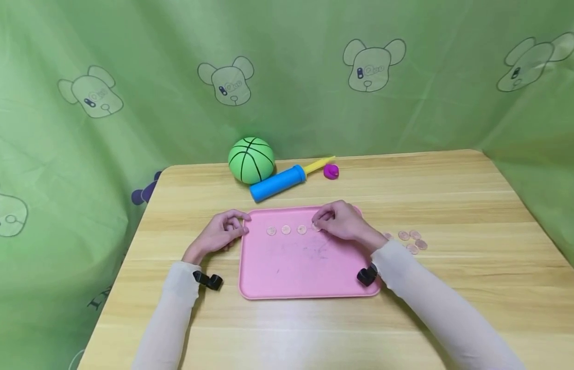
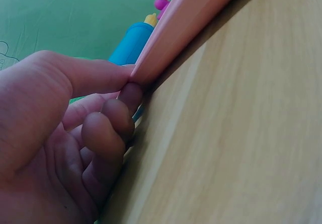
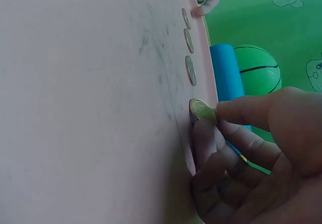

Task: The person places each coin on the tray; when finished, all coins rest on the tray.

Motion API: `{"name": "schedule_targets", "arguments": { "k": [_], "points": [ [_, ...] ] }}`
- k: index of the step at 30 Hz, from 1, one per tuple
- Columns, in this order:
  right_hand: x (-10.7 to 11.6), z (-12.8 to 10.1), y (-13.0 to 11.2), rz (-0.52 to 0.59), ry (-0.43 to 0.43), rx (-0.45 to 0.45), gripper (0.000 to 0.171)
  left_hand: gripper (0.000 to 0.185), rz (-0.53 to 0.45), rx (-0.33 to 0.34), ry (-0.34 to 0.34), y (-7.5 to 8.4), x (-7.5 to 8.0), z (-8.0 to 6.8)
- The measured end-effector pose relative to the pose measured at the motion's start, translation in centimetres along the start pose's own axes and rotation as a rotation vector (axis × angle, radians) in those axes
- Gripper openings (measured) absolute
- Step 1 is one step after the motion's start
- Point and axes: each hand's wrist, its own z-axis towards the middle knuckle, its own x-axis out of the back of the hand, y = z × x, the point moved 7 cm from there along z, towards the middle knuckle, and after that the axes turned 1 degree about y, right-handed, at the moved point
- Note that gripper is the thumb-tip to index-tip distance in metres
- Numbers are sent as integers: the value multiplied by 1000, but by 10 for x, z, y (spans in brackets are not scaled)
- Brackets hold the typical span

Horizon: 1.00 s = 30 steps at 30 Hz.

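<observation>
A coin (image 3: pixel 203 111) sits pinched in the right hand (image 1: pixel 341 221) over a scuffed pink tray (image 1: pixel 287 277), perhaps touching it; the left hand (image 1: pixel 220 231) pinches the tray's rim. The pale wood-grain desk (image 1: pixel 453 205) stands before green cloth (image 1: pixel 296 118) printed with cartoon animal heads (image 1: pixel 370 64).

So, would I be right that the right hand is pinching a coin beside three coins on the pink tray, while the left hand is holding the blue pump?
Not quite: the left wrist view shows the left hand holding the edge of the pink tray, not the blue pump. The right hand is indeed pinching a coin beside three coins.
</observation>
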Motion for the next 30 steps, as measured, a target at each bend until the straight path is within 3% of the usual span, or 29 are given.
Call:
{"name": "schedule_targets", "arguments": {
  "k": [11, 20, 30],
  "points": [
    [8, -10, -3, -50, 51, 21, 25, 32, 12, -5, 1, 1, 1, 2],
    [21, -19, 7, 0, 79, -11, 28, 31, 17, -3, 1, 0, 0, 1],
    [56, -37, 27, 116, 101, -76, 33, 31, 11, 0, 5, -2, 1, 1]
  ]
}}
